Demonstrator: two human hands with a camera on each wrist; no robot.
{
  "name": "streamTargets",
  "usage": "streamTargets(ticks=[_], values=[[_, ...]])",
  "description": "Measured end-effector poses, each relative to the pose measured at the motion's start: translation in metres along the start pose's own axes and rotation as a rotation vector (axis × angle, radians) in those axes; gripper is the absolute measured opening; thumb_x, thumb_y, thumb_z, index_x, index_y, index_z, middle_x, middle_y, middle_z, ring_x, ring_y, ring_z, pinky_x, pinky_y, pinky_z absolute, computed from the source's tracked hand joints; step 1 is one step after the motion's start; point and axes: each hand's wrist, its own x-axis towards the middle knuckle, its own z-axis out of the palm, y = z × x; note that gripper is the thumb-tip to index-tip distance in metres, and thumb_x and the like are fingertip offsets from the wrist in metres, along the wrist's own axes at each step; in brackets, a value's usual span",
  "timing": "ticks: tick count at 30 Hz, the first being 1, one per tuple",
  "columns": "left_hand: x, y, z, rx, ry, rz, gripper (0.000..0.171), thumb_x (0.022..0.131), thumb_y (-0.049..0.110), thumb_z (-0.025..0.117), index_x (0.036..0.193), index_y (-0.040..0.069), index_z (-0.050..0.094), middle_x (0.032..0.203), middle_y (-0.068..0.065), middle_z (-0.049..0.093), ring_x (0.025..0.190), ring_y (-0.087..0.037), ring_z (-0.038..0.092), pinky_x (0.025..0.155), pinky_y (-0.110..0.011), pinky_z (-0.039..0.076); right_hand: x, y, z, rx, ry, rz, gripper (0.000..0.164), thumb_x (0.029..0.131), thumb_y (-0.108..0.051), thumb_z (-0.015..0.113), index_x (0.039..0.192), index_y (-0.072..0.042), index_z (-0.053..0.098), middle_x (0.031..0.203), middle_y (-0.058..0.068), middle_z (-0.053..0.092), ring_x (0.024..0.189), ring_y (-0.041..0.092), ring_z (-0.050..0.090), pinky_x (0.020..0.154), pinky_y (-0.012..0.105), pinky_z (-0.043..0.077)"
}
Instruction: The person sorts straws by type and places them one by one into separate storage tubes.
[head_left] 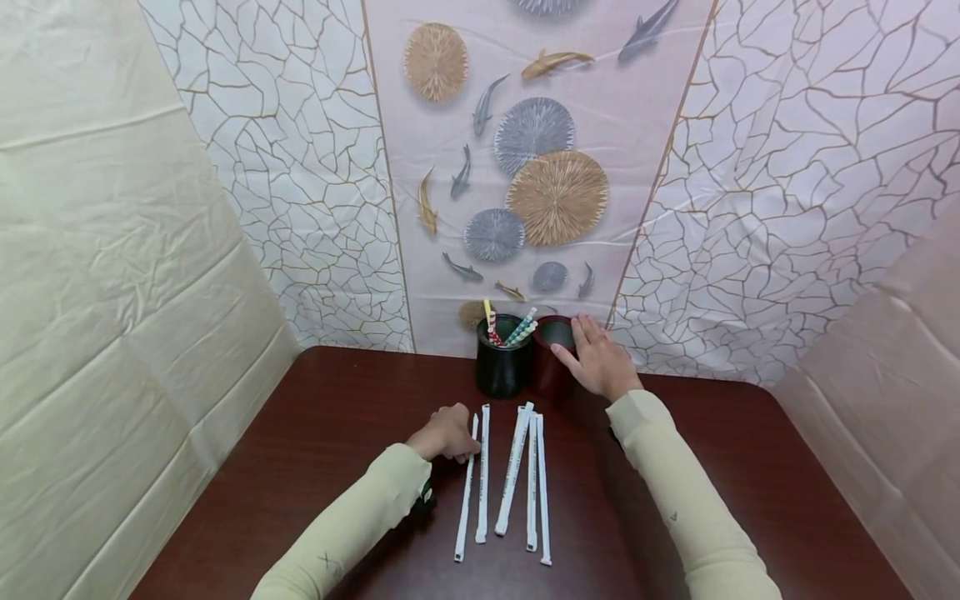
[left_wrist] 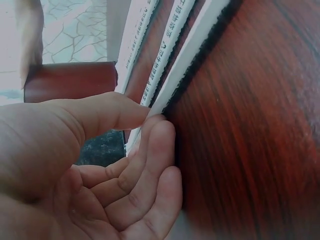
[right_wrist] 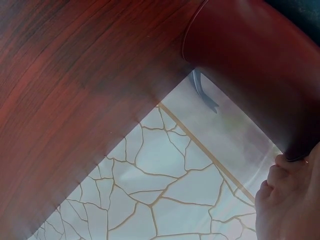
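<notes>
Head view: caught the left hand (head_left: pixel 447 432) low over the dark wood table (head_left: pixel 315 483), at the leftmost white printed stick (head_left: pixel 467 492) in a loose row of five, just beside the other four sticks (head_left: pixel 482 483). Left wrist view: found that one pinched narrow between thumb and index fingertip, with remaining fingers loosely folded below. Couldn't tell about any lift off the wood.

Read as a pick-up, honestly. Needed a grip on one stick only, with thumb clear of the next one over, given the tight spacing. Would've gone light on pressure, enough to prevent a slip but not enough to bend anything so thin. Pinched nearer the cup-side end, so would've expected some droop at the long free tail; called for a slow, level lift, imo.

Also saw the right hand (head_left: pixel 603 362) at the rim of the dark red cup (head_left: pixel 549 375), fingers fairly straight and thumb set wide apart. Seemed handy for steadying, though couldn't judge the pressure, even in the right wrist view. Would've avoided any hard shove there, with the black cup (head_left: pixel 503 371) right alongside, full of patterned sticks (head_left: pixel 520 331) poking above the rim.
</notes>
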Motion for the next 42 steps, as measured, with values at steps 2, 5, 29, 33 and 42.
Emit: streamTargets(ticks=[2, 5, 29, 33, 42], values=[[0.002, -0.002, 0.0, -0.01, -0.001, -0.005, 0.029, 0.095, 0.017, 0.078, 0.07, 0.008, 0.067, 0.062, -0.006, 0.071, 0.054, -0.019, 0.066, 0.053, -0.027, 0.052, 0.0, 0.0, 0.0, 0.002, 0.0, -0.001, 0.087, 0.111, -0.062, 0.031, 0.165, 0.007, 0.024, 0.173, 0.028, 0.021, 0.162, 0.044, 0.02, 0.131, 0.058, 0.023], [0.006, -0.005, 0.001, -0.036, -0.009, -0.027, 0.028, 0.096, 0.017, 0.078, 0.071, 0.008, 0.067, 0.06, -0.004, 0.07, 0.054, -0.018, 0.065, 0.052, -0.027, 0.05, 0.0, 0.001, 0.0, 0.006, 0.001, -0.002, 0.087, 0.111, -0.061, 0.032, 0.165, 0.007, 0.024, 0.173, 0.028, 0.021, 0.163, 0.044, 0.02, 0.131, 0.058, 0.023], [-0.009, -0.012, -0.056, -0.12, 0.219, 0.044, 0.028, 0.095, 0.017, 0.075, 0.068, 0.01, 0.078, 0.061, -0.002, 0.073, 0.065, -0.016, 0.063, 0.061, -0.027, 0.047, 0.0, 0.0, 0.001, 0.011, -0.027, 0.012, 0.088, 0.111, -0.063, 0.03, 0.166, 0.005, 0.021, 0.175, 0.027, 0.018, 0.164, 0.043, 0.016, 0.132, 0.058, 0.02], [-0.01, -0.009, -0.067, -0.136, 0.286, 0.081, 0.023, 0.095, 0.017, 0.075, 0.073, 0.009, 0.078, 0.062, -0.002, 0.073, 0.064, -0.015, 0.063, 0.06, -0.027, 0.047, 0.0, 0.0, 0.002, 0.012, -0.025, 0.012, 0.089, 0.111, -0.063, 0.03, 0.166, 0.006, 0.021, 0.175, 0.027, 0.018, 0.163, 0.044, 0.016, 0.132, 0.059, 0.02], [-0.014, 0.006, -0.094, -0.153, 0.412, 0.172, 0.014, 0.094, 0.019, 0.076, 0.084, 0.009, 0.077, 0.064, 0.001, 0.075, 0.06, -0.01, 0.067, 0.072, -0.031, 0.054, 0.001, 0.002, 0.003, 0.014, -0.021, 0.013, 0.089, 0.11, -0.064, 0.03, 0.166, 0.005, 0.021, 0.175, 0.026, 0.018, 0.164, 0.043, 0.016, 0.132, 0.059, 0.021]])
